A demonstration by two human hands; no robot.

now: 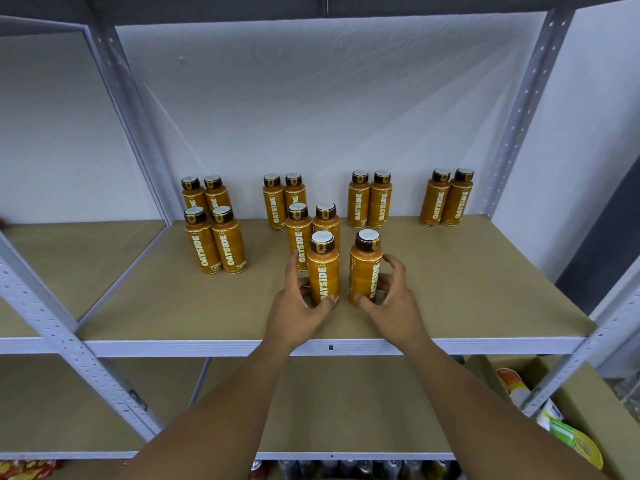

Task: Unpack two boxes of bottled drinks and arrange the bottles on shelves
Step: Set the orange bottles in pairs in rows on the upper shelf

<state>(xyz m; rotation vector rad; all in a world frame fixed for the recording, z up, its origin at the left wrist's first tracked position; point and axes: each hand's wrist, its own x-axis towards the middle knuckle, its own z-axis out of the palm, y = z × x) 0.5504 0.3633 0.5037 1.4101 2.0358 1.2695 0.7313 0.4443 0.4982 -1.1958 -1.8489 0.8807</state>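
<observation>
Nearest, at five o'clock below the shelf, an open cardboard box (588, 407) held loose packets, apart from the work. Above the shelf's front rail (207, 348), the left grip (298, 306) was curled round the base of one upright Oatside bottle (323, 271), and the right grip (391, 303) was clamped low on a second Oatside bottle (363, 275). Both bottles stood on the brown shelf board (467, 289) with a narrow gap between them. The likeliest trouble lay just behind, at twelve o'clock. A standing pair (299, 237) sat very close to the left bottle, and the left forefinger reached up beside it. A push backward, or fingers spreading on release, could probably knock these tall, narrow bottles into one another. Holding so low also left the tops free to tilt. The cluster of four (214, 237) at ten o'clock and the three back pairs (369, 202) by the wall seemed safely clear.
</observation>
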